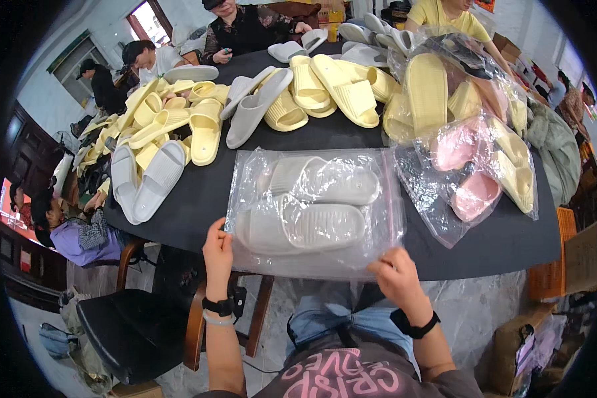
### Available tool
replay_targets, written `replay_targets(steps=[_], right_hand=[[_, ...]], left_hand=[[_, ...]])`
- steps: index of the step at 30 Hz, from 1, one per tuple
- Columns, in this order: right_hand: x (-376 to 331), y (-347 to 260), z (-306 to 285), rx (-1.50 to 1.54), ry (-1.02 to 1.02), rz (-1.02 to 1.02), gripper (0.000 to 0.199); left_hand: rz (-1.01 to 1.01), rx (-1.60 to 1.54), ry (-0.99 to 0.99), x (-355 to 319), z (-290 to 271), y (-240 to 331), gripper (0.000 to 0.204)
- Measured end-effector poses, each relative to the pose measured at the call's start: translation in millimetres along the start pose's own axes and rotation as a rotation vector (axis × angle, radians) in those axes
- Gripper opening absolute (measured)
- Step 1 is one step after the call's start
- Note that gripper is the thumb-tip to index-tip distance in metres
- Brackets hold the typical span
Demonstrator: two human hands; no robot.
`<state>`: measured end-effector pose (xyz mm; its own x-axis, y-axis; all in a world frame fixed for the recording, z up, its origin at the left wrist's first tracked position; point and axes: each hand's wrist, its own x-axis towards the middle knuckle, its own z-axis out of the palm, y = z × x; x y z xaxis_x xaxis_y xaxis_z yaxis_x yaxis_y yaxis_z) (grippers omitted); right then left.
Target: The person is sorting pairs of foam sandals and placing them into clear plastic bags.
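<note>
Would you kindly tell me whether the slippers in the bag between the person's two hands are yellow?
No, both slippers inside the clear bag between the left hand and right hand are gray.

Pink capital lettering (341,381); on person's dark shirt (385,355)

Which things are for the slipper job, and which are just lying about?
Seem part of the job:
clear bag
grey slippers inside it
left hand and right hand, at its edges

Seem just lying about:
black chair
cardboard box, far right

2 hands (217,255) (400,274) apart, fingers (383,267) curled.
</note>
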<state>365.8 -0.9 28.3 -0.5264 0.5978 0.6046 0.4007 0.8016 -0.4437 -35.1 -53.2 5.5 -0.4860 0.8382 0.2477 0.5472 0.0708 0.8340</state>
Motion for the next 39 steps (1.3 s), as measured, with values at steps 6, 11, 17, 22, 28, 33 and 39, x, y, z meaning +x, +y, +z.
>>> replay_targets(steps=[6,11,17,22,28,33,39], right_hand=[[-21.0,-1.5,-12.3,0.258,0.110,0.361,0.023],[-25.9,36.1,-5.3,0.582,0.282,0.644,0.029],[7.7,44.4,-6.4,1.186,0.084,0.806,0.051],[31.1,74.1,-1.4,1.736,-0.020,0.824,0.057],[61.4,53.9,-7.4,1.228,0.037,0.737,0.037],[42.6,48.6,-11.1,1.397,0.020,0.370,0.035],[36.4,75.6,1.1,1.599,-0.078,0.640,0.044]], left_hand=[[0.006,0.255,-0.020,-1.5,-2.1,5.7,0.045],[0.321,0.434,-0.012,23.0,1.9,23.8,0.047],[0.329,0.203,-0.318,62.7,29.0,27.2,0.042],[0.184,-0.002,-0.402,77.7,45.7,-8.3,0.045],[0.219,0.038,-0.349,81.7,50.2,-27.9,0.048],[0.212,0.112,-0.307,75.7,50.9,-14.2,0.050],[0.229,0.126,-0.229,71.5,50.2,-13.1,0.052]])
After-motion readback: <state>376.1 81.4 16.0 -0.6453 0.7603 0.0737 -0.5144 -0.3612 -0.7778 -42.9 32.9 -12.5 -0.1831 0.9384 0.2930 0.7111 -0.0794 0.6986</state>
